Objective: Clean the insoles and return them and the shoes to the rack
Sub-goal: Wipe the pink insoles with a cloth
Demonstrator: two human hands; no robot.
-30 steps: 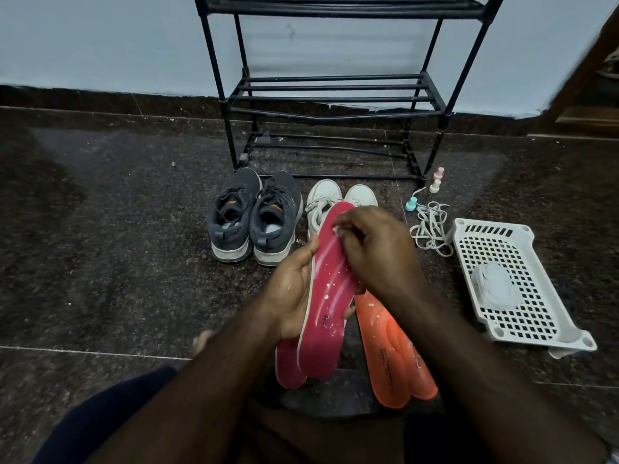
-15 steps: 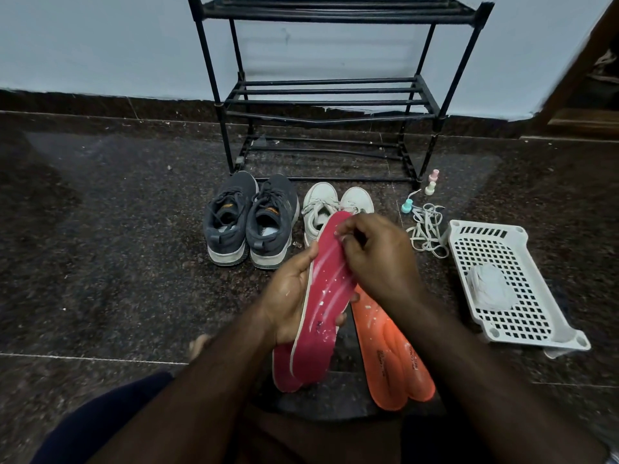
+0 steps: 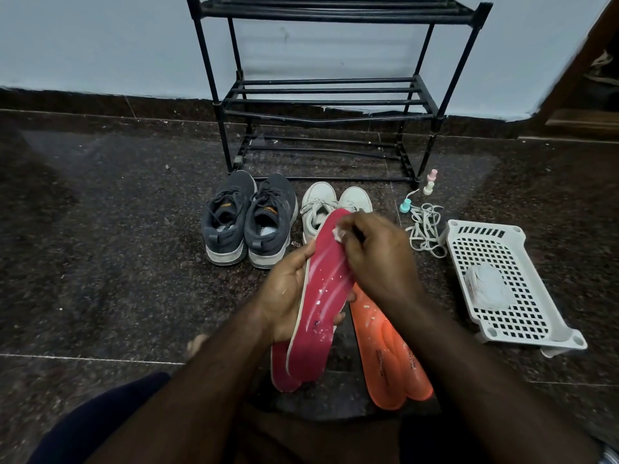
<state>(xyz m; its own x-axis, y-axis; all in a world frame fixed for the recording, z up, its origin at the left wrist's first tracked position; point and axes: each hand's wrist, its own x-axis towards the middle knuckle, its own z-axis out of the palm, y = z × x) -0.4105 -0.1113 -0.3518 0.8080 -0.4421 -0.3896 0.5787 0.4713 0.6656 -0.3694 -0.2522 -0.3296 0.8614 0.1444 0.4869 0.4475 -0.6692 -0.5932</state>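
Your left hand [image 3: 288, 296] grips the red insole [image 3: 321, 296] at centre; your right hand [image 3: 378, 259] pinches a white scrap [image 3: 338, 234] against its toe. Orange insoles [image 3: 388, 356] lie at 5 o'clock, rack [image 3: 335, 102] at 12.

Shoes [image 3: 249, 219] before rack [image 3: 330, 95]; basket [image 3: 509, 283] right.

A dark speckled stone floor [image 3: 100, 246], crossed by thin pale joint lines, was seen across most of the view. A pale blue wall [image 3: 100, 38] was set along the 12 o'clock side, edged at its foot by a dark stone skirting [image 3: 83, 102]. At 2 o'clock a brown wooden frame [image 3: 582, 78] was glimpsed at the wall's end. A soft sheen of light was spread over the floor towards 12 o'clock.
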